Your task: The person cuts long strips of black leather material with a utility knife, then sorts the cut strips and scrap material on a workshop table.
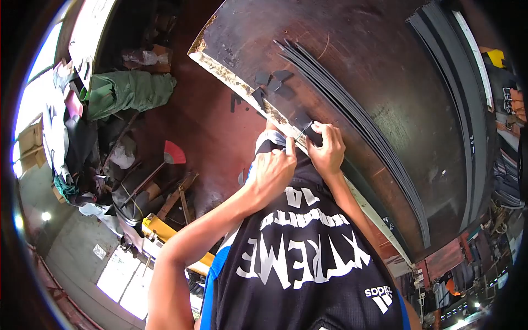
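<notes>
My left hand (273, 173) is closed at the table's edge, its thumb and finger pressed together near a thin, dark sliver. What lies inside its fingers is too small to make out. Close beside it, my right hand (328, 149) pinches a small black piece (314, 136) against the pale, chipped edge of the table (242, 74). Several small black offcuts (279, 82) lie on the tabletop beyond both hands. A bundle of long, thin black strips (357, 104) runs along the table to the right of my right hand.
Wider dark grey strips (459, 88) lie along the table's far side. Left of the table is a reddish floor (192, 126) with scraps on it. A green sack (135, 91), a red dustpan-like piece (175, 153) and a yellow beam (159, 228) are at the left.
</notes>
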